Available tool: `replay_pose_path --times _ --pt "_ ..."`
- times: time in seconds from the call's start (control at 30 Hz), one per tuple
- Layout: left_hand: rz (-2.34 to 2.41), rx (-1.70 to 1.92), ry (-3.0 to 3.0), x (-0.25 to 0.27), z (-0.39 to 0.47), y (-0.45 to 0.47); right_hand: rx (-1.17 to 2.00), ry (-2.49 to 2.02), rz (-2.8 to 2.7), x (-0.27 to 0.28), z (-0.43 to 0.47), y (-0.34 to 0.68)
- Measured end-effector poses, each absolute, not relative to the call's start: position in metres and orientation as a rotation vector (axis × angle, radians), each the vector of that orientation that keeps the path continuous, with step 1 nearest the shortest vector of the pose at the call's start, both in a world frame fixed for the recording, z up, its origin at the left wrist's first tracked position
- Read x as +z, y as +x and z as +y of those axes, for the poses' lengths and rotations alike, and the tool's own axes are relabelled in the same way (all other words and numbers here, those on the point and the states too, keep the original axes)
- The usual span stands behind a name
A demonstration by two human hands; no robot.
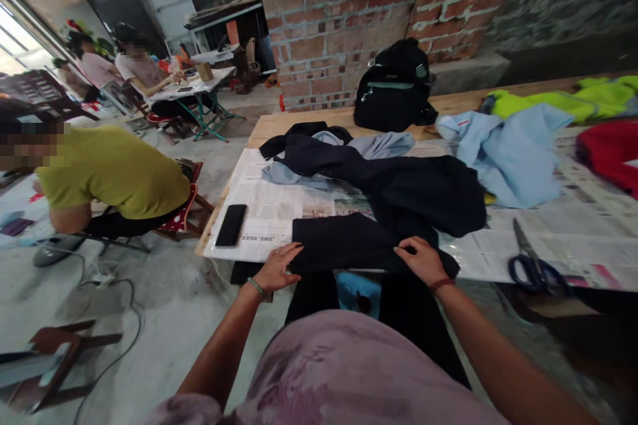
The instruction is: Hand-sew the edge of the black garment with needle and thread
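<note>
A dark garment (343,239) lies spread along the near edge of the newspaper-covered table (266,199). One straight-edged part of it, shaped like a trouser leg or sleeve, lies flat in front of me. My left hand (279,269) touches its left end, fingers stretched over the edge and thumb apart below. Further right, my right hand (423,260) has thumb and forefinger curled together on the cloth. The rest of the garment is bunched behind, over grey-blue cloth (383,144). Right of my right hand lie scissors (531,262) with dark handles.
A black phone (231,225) rests at the table's left end. Behind stands a black backpack (393,89). Light blue cloth (518,153), a red garment (608,153) and yellow-green clothing (573,99) lie right. A person in yellow (119,172) sits at left; others sit farther back.
</note>
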State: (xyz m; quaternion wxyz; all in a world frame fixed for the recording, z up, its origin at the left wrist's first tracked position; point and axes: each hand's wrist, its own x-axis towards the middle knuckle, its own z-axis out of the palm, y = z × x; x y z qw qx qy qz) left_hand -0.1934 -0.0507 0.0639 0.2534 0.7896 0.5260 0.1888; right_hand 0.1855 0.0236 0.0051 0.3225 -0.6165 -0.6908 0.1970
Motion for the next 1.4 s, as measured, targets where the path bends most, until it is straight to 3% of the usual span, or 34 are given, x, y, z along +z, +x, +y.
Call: replay_pose_path --times 0.13,0.4,0.63,0.87,1.1,1.4 --pt "1.445 0.594 2.209 0.075 -0.055 -0.182 0.594 -1.767 -1.771 0.015 0.035 0.18" --pt "1.504 0.364 2.495 0.059 -0.044 -0.175 0.806 -2.013 -1.672 0.037 0.055 0.169" --pt "1.49 0.851 2.126 0.047 -0.035 -0.167 0.734 -1.988 -1.694 0.03 0.05 0.171" --pt "1.542 1.131 1.738 0.063 -0.04 -0.15 0.06 -1.427 -1.949 0.057 0.007 0.135" --pt "1.513 1.166 1.772 0.058 -0.051 -0.147 0.419 -0.972 -2.142 0.084 -0.009 0.059" --pt "1.517 1.197 1.715 0.05 -0.06 -0.153 0.779 -0.938 -2.11 0.077 -0.002 0.018"
